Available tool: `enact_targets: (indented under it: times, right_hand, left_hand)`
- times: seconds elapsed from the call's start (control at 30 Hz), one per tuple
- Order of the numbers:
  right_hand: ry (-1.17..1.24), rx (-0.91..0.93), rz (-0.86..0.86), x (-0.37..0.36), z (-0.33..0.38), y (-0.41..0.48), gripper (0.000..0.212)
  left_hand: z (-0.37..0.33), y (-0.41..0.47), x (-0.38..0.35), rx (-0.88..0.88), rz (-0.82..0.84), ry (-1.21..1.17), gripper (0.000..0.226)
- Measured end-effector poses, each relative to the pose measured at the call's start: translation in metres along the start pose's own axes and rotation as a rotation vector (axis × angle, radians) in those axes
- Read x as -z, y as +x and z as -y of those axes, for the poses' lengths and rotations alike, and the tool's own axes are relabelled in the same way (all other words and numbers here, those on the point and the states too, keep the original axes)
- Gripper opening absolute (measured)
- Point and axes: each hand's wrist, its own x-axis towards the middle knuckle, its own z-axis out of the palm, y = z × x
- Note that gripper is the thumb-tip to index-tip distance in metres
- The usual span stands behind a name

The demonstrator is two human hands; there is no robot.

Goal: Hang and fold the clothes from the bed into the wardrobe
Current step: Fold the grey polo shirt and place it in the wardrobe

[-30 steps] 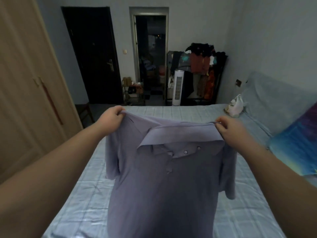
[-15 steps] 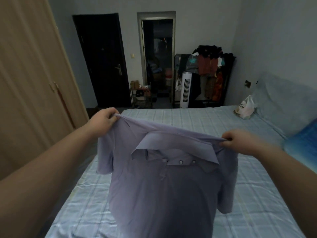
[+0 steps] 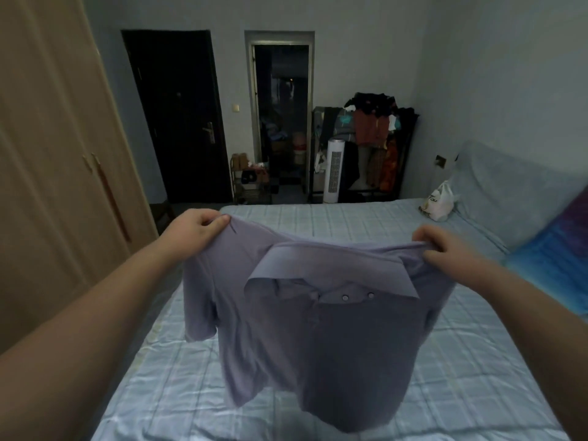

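Above the bed, left hand and right hand each pinch the polo shirt shoulders; keeping them level should prevent creases.

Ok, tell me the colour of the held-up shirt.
Plain pale purple; the shirt shows best in the head view.

A white tower fan stands right of the doorway.

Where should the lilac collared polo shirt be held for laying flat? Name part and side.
Pinch the lilac short-sleeved polo shirt at both shoulder tips, from the outer ends, as the left hand and right hand do. That is its widest line, so the body hangs free above the checked blue bed.
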Motion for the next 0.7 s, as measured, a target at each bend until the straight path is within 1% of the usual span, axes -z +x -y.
enact_targets:
  times: [0.03, 0.1, 0.2, 0.23, 0.27, 0.33, 0.47, 0.7]
  right_hand:
    - [-0.062, 0.011, 0.032, 0.006, 0.003, -0.006, 0.024]
    - [-0.142, 0.015, 0.041, 0.016, 0.007, -0.014, 0.020]
    - [-0.156, -0.012, -0.122, 0.025, 0.010, -0.019, 0.006]
    - [-0.142, -0.022, -0.159, 0.027, 0.008, -0.019, 0.006]
    - [-0.127, -0.037, -0.172, 0.027, 0.006, -0.020, 0.013]
    - [-0.122, -0.085, -0.157, 0.024, 0.000, -0.019, 0.023]
    - [-0.127, -0.187, -0.241, 0.013, -0.024, -0.008, 0.029]
    - [-0.180, -0.256, -0.136, -0.003, -0.090, 0.019, 0.024]
  left_hand:
    - [0.002, -0.001, -0.001, -0.010, -0.035, -0.016, 0.040]
    - [0.005, -0.005, -0.003, -0.052, -0.080, -0.053, 0.040]
    - [0.005, -0.012, -0.006, -0.101, -0.075, -0.146, 0.037]
    - [0.005, -0.013, -0.008, -0.096, -0.058, -0.167, 0.035]
    - [0.005, -0.014, -0.011, -0.088, -0.040, -0.170, 0.035]
    - [0.006, -0.010, -0.019, -0.076, -0.019, -0.164, 0.037]
    - [0.006, 0.003, -0.043, -0.072, 0.012, -0.168, 0.039]
    - [0.002, 0.035, -0.113, 0.016, 0.096, -0.189, 0.040]
